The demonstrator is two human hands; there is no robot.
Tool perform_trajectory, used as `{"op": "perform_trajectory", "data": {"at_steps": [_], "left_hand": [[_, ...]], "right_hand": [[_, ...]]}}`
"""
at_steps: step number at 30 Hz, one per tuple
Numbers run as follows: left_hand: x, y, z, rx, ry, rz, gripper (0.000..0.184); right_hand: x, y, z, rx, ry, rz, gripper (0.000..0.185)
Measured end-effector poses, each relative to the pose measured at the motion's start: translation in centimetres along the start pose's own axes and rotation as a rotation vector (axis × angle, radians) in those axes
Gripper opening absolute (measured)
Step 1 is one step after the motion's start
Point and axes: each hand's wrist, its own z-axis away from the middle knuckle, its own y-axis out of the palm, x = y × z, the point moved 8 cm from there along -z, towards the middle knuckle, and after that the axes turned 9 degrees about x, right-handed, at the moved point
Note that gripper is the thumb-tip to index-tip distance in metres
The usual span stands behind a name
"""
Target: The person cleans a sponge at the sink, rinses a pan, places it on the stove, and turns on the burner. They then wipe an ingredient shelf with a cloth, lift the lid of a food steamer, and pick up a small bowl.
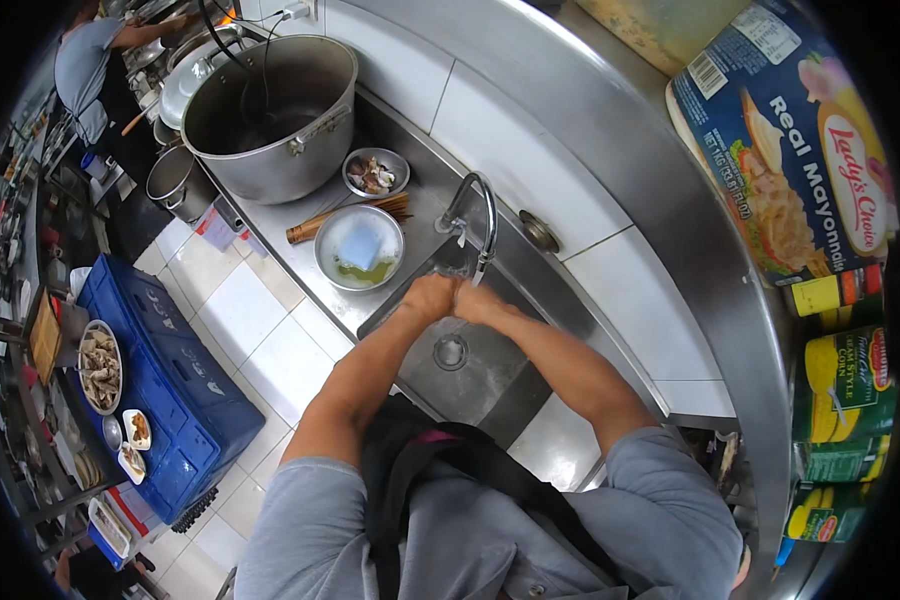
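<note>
My left hand (430, 297) and my right hand (477, 302) meet over the sink (416, 370), just under the mouth of the curved faucet (490, 215). Both are closed and pressed against each other; whatever lies between them, if anything, is hidden. Water seems to splash just beyond the fingers. Left of my hands stands a metal bowl (322, 262) holding soapy water and a pale blue sponge (360, 243). Behind it lie a bundle of thin sticks (320, 228) and a smaller metal bowl (406, 178) with scraps inside.
A big metal pot (270, 160) fills the counter's far end. On the floor side stands a blue chest (185, 350) carrying a bowl of food (101, 365). A mayonnaise pack (785, 140) and cans (845, 385) line the right shelf. Another person (90, 75) works at far left.
</note>
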Motion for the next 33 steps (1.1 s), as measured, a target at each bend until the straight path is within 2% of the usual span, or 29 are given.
{"op": "perform_trajectory", "data": {"at_steps": [2, 4, 5, 6, 7, 8, 10, 11, 12, 13, 14, 15, 16, 18, 19, 21, 22, 23, 24, 25, 26, 27, 28, 29, 30, 31, 33], "left_hand": [[1.1, 1.0, -1.3, -0.074, -0.009, 0.024, 0.052], [1.0, 2.7, -2.1, 0.134, 0.043, 0.173, 0.055], [0.8, 2.4, -1.6, 0.135, 0.044, 0.172, 0.055], [1.5, 1.7, -0.8, 0.045, -0.001, 0.46, 0.06], [1.9, 0.8, 0.4, -0.046, -0.045, 0.745, 0.064], [1.8, 0.9, 1.1, -0.042, -0.038, 0.741, 0.064], [-0.5, -2.5, 4.3, -0.478, 0.302, 0.511, 0.071], [-1.0, -2.1, 5.1, -0.467, 0.307, 0.512, 0.071], [-2.7, -1.7, 6.1, -0.46, 0.371, 0.25, 0.069], [-3.9, -1.4, 6.8, -0.454, 0.43, -0.016, 0.066], [-3.8, -1.7, 6.8, -0.453, 0.434, -0.021, 0.066], [-3.3, -0.8, 6.1, -0.291, 0.354, 0.031, 0.056], [-2.9, 0.5, 5.5, -0.125, 0.276, 0.083, 0.047], [-3.1, 2.2, 4.0, -0.02, 0.262, 0.038, 0.045], [-2.9, 3.6, 3.0, 0.071, 0.235, -0.013, 0.043], [-2.5, 6.4, 1.6, 0.104, 0.196, 0.004, 0.047], [-2.1, 8.1, 1.0, 0.133, 0.146, 0.026, 0.051], [-2.1, 9.9, 0.7, 0.137, 0.158, 0.014, 0.051], [-2.4, 12.4, 0.6, 0.259, 0.208, 0.037, 0.045], [-2.6, 13.6, 0.6, 0.384, 0.259, 0.056, 0.04], [-2.9, 11.6, 1.4, 0.392, 0.274, 0.04, 0.04], [-2.7, 10.7, 2.8, 0.611, 0.204, 0.388, 0.042], [-2.8, 9.7, 4.0, 0.827, 0.118, 0.731, 0.045], [-1.7, 9.8, 2.4, 0.838, 0.129, 0.708, 0.045], [0.9, 9.8, -1.5, 0.633, 0.034, 1.041, 0.046], [3.6, 9.1, -4.5, 0.407, -0.065, 1.358, 0.046], [6.2, 5.9, -8.5, 0.266, -0.198, 1.323, 0.041]], "right_hand": [[1.7, -3.1, 2.5, -0.026, 0.073, 0.008, 0.023], [2.0, -4.2, 3.8, -0.05, 0.149, 0.014, 0.023], [2.9, -4.9, 4.3, -0.168, 0.013, 0.03, 0.022], [3.8, -5.7, 4.9, -0.286, -0.125, 0.046, 0.023], [3.5, -5.6, 4.8, -0.29, -0.12, 0.046, 0.023], [3.0, -6.0, 4.8, -0.338, -0.126, -0.055, 0.021], [1.9, -6.5, 5.1, -0.391, -0.115, -0.163, 0.021], [-0.8, -3.3, 4.1, -0.007, 0.116, -0.771, 0.022], [-0.5, 0.8, 4.9, 0.409, 0.347, -1.359, 0.022], [-0.2, 1.0, 5.3, 0.406, 0.346, -1.365, 0.022], [1.3, 1.6, 5.9, 0.539, 0.275, -1.415, 0.021], [2.7, 2.1, 6.7, 0.673, 0.206, -1.461, 0.02], [2.8, 2.7, 6.9, 0.665, 0.213, -1.471, 0.02], [0.7, 5.1, 6.2, 0.572, 0.288, -1.096, 0.015], [-0.3, 7.1, 5.6, 0.563, 0.294, -1.104, 0.015], [0.1, 7.4, 3.6, 0.18, -0.141, 0.02, 0.016], [1.1, 6.7, 5.0, 0.169, -0.131, 0.014, 0.016], [1.3, 5.2, 7.3, 0.181, 0.034, -0.047, 0.022], [1.2, 4.4, 9.3, 0.188, 0.198, -0.11, 0.028], [1.7, 4.7, 10.1, 0.171, 0.21, -0.12, 0.028], [2.1, 4.6, 11.3, 0.049, 0.231, -0.149, 0.034], [2.4, 4.2, 12.5, -0.073, 0.251, -0.173, 0.041], [2.8, 4.8, 13.3, -0.09, 0.269, -0.181, 0.041], [2.4, 4.4, 14.5, -0.297, 0.32, -0.31, 0.038], [1.7, 4.3, 15.7, -0.509, 0.366, -0.436, 0.036], [1.0, 5.6, 15.9, -0.531, 0.383, -0.445, 0.036], [-1.8, 11.8, 17.0, -0.509, 0.623, -0.927, 0.048]]}}
